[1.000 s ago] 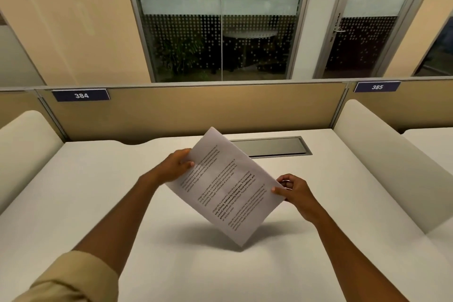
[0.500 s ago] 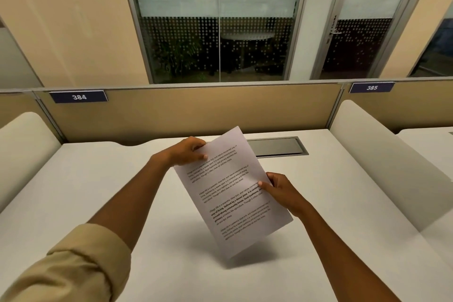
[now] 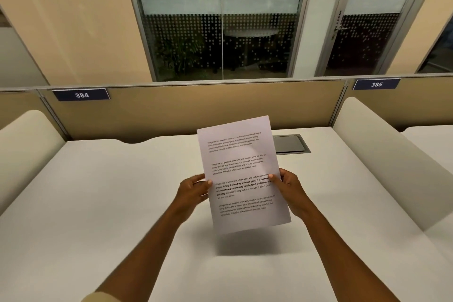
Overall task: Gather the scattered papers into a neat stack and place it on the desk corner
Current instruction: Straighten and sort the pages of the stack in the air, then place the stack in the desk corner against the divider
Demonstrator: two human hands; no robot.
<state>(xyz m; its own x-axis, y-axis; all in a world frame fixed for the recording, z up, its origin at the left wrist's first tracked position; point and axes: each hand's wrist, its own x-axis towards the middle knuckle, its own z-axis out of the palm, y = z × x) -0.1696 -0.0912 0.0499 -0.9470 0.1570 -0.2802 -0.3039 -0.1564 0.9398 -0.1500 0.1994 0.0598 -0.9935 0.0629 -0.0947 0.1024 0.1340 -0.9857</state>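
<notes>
Now both hands (image 3: 241, 191) grip the papers (image 3: 241, 174) mid-edges, turned nearly upright.

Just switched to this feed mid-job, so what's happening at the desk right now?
A person holds the papers upright above the white desk, one hand on each side edge: the left hand on the left edge, the right hand on the right. The printed side faces the camera. The papers are lifted off the surface and not yet set down on a corner. No other loose sheets show on the desk.
</notes>
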